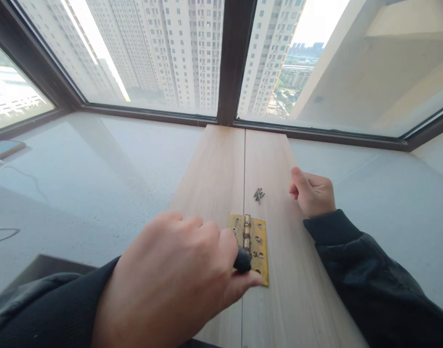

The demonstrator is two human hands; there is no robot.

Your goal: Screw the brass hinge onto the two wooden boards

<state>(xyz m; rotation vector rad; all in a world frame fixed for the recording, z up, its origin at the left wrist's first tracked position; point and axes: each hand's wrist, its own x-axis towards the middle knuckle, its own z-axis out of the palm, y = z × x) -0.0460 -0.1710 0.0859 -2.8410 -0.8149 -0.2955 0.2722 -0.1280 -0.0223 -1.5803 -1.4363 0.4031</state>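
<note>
On the window ledge (98, 169), two pale boards are being supported side by side, the left board (214, 164) and the right board (272, 159). A brass hinge (255, 239) is lying across their seam at the near end.

The left hand (170, 275) is being held over the hinge's near-left corner, with the fingers clenched around a dark tool handle (242, 261). The tool's tip is hidden, so what it is touching cannot be told. The thumb is being laid along the hinge's near edge.

The right hand (313, 193) is being rested at the outer edge of the right board, fingers curled and thumb on top. Whether that edge is actually being pinched cannot be told.

A small heap of screws (258, 195) is lying loose on the right board, just beyond the hinge and apart from both hands.

Risks, as judged:
- The hinge appears to be pinned by the thumb alone, so a sideways push from the tool could slide it off the seam.
- Only the right board is being steadied, so the left one could creep away and open the gap.
- The screws could be scattered if brushed by a sleeve.
</note>
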